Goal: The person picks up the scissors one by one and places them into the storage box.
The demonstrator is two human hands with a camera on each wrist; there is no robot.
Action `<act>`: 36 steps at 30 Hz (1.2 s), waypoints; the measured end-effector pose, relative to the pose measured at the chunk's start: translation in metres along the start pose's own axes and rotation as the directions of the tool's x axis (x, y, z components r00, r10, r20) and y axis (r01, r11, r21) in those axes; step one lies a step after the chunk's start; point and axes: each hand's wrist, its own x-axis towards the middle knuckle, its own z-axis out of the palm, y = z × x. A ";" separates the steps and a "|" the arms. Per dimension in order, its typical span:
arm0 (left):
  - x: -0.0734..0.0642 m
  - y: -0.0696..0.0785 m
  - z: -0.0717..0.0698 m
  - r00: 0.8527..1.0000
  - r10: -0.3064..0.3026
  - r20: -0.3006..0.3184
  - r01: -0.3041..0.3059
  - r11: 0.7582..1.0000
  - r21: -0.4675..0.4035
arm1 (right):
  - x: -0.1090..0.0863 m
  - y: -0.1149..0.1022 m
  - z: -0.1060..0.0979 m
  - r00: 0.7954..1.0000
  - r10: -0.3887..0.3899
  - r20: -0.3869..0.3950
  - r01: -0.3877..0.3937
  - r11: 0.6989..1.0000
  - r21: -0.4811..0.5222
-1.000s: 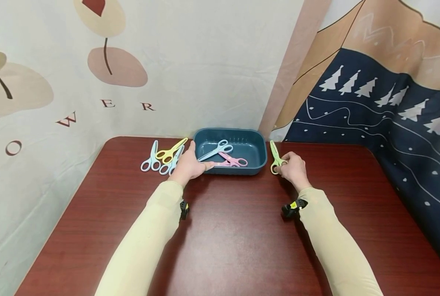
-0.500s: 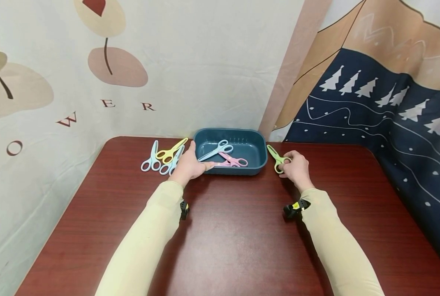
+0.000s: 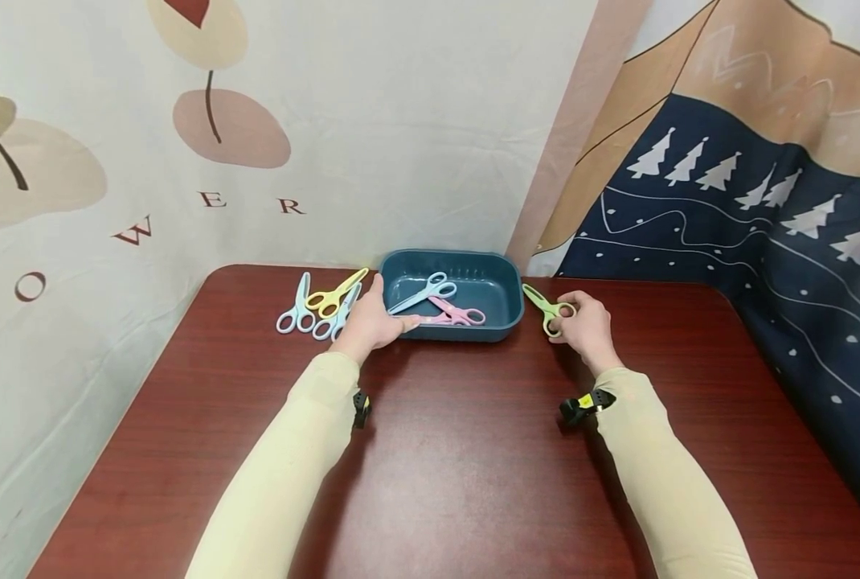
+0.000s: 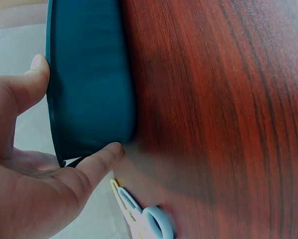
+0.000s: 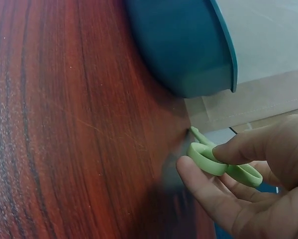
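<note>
My left hand (image 3: 370, 320) holds the near left corner of a dark teal plastic bin (image 3: 513, 314). In the left wrist view, its thumb lies at the bin's rim and its index finger along the end wall. Inside the bin are blue scissors (image 3: 424, 293) and pink scissors (image 3: 466, 315). To the bin's right, my right hand (image 3: 585, 326) pinches green scissors (image 3: 542, 301) by the handle loops. Their blades point away from me and left, toward the bin's right side. In the right wrist view, thumb and fingers grip the green loops (image 5: 208, 164).
Left of the bin lie light blue scissors (image 3: 298, 310), yellow scissors (image 3: 332, 299) and a second light blue pair (image 3: 334, 318), partly behind the left hand. The dark red wooden table (image 3: 444, 450) meets a hanging printed cloth (image 3: 401, 161) at its back edge.
My right hand has shifted slightly right, and the green scissors have turned so their blades lean left toward the bin. The left hand and the bin have stayed in place.
</note>
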 end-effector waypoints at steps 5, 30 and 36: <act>0.000 0.001 0.000 1.000 -0.001 0.000 0.001 1.000 -0.001 | 0.000 0.000 -0.003 1.000 -0.001 0.004 0.001 1.000 0.017; 0.000 0.002 -0.002 1.000 0.011 -0.002 -0.011 1.000 0.024 | -0.002 -0.009 -0.016 0.999 -0.043 -0.004 0.043 0.977 0.209; -0.002 0.003 -0.002 1.000 0.010 0.000 -0.010 1.000 0.009 | -0.002 -0.010 -0.020 0.998 -0.064 0.010 0.060 0.974 0.217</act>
